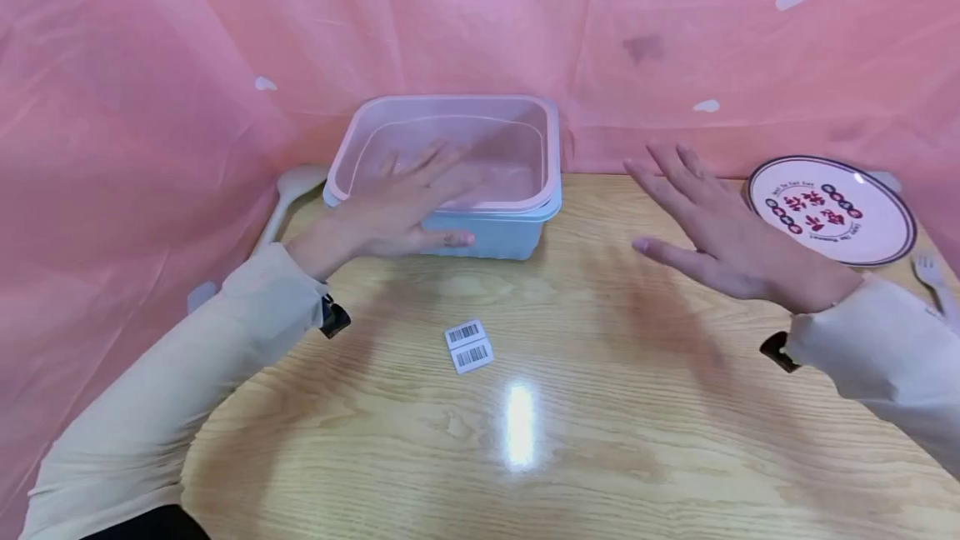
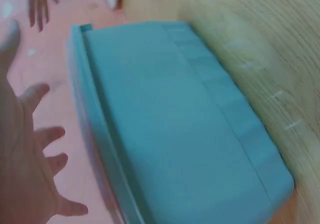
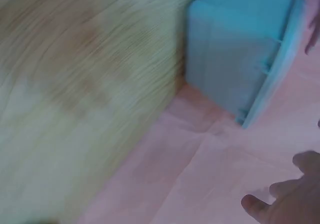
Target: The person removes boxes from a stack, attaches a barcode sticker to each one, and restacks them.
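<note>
Pale sleeves (image 1: 172,365) reach over the table (image 1: 637,457); the left hand (image 1: 390,207) and right hand (image 1: 727,240) have fingers spread, holding nothing. Near the left hand, the box (image 1: 491,237) stands at the table's far edge, toward the left corner; blur makes that gap hard to judge. Good handling would likely mean hands at opposite ends, level, clear of the spoon (image 1: 298,182).

Overhead light is washing brightly over everything, and I'm catching a white glare (image 1: 520,427) on the glossy tabletop (image 1: 615,448). Soft shadows are lying beneath the left hand (image 1: 401,207) and right hand (image 1: 720,232). In the head view, the left one is blurring; both wrist views are looking dimmer, softening the blue box (image 2: 160,119).
</note>
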`<state>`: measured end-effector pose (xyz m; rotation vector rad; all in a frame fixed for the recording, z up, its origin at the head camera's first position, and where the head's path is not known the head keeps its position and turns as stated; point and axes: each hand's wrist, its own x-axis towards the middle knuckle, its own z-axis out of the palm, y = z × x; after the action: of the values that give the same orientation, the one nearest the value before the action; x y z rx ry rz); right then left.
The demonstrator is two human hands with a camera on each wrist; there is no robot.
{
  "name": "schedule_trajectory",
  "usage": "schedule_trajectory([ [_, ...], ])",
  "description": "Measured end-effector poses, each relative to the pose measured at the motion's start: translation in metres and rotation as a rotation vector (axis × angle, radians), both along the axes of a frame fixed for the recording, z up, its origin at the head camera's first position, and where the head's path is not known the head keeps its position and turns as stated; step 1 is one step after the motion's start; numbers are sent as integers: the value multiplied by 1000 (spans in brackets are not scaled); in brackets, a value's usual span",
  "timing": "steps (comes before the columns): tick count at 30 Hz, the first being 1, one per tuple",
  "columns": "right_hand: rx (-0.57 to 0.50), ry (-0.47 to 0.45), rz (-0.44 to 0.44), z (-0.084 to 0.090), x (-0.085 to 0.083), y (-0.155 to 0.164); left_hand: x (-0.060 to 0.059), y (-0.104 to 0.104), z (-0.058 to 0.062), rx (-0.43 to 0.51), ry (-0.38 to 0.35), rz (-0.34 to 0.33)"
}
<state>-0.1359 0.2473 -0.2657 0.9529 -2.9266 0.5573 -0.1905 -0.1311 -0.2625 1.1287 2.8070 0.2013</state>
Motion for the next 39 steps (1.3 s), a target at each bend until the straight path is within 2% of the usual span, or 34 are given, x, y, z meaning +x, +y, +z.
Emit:
schedule_trajectory([
  [5, -304, -71, -135, 3, -5, -17, -1, -25, 9, 141, 83, 142],
  [9, -515, -94, -256, 0, -15, -33, 0, -48, 11, 327, 76, 290],
  [12, -576, -99, -330, -5, -26, -44, -1, -60, 9, 427, 33, 403],
  [15, -620, -113, -385, -12, -37, -55, -4, -68, 2, 494, 7, 474],
  [21, -609, -135, -477, -35, -56, -83, -14, -71, -25, 727, -92, 514],
  [23, -590, -136, -486, -41, -61, -92, -12, -66, -26, 808, -117, 505],
  [28, -593, -141, -455, -46, -68, -108, -16, -68, -34, 885, -161, 547],
  [31, -602, -139, -447, -48, -68, -114, -24, -78, -47, 920, -203, 559],
  [35, -585, -168, -463, -49, -65, -121, -23, -82, -54, 993, -255, 542],
  [39, -563, -184, -504, -47, -65, -125, -21, -80, -56, 1033, -306, 567],
])
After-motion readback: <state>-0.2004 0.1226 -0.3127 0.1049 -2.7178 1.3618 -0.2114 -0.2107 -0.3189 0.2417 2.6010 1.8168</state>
